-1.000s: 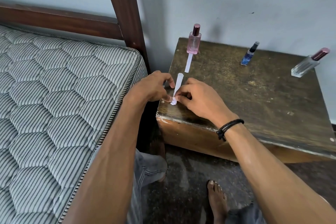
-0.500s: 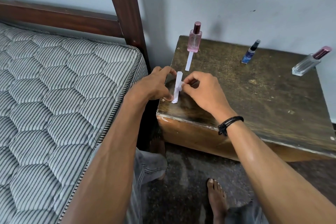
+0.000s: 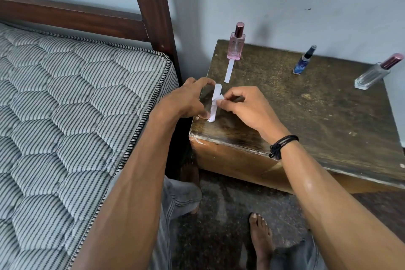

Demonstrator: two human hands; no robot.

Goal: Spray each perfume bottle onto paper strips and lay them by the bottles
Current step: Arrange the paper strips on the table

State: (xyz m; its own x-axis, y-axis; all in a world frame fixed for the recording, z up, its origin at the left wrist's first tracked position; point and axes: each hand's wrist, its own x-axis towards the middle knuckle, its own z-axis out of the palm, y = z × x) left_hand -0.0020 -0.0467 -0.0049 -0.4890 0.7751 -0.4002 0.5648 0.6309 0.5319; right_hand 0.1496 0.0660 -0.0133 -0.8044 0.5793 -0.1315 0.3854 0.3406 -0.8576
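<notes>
Since the only view is the head camera, everything here is read from above and behind the arms. A short stack of paper strips [image 3: 215,106] lies on the tabletop [image 3: 306,120] near its left front corner, left of the frame's centre. Its long axis runs away from the person toward the pink perfume bottle [image 3: 236,45] at the back edge. The left hand [image 3: 186,101] braces the stack from the left, thumb pressed on the near end and index finger arched to the far end. The right hand [image 3: 245,107] comes in from the right and pinches a lifted edge of the top strip [image 3: 219,98] between thumb and forefinger, its other fingers curled. The strips are narrow, white and thin, and the top one peels up at mid-length. One used strip [image 3: 229,71] already lies in front of the pink bottle, pointing at it. The blue spray bottle [image 3: 303,61] and the clear bottle [image 3: 374,73], in the upper right of the frame, have no strip beside them. Both stand well to the right of the stack, on the right hand's side, so that hand looks the likelier to carry the freed strip over.
</notes>
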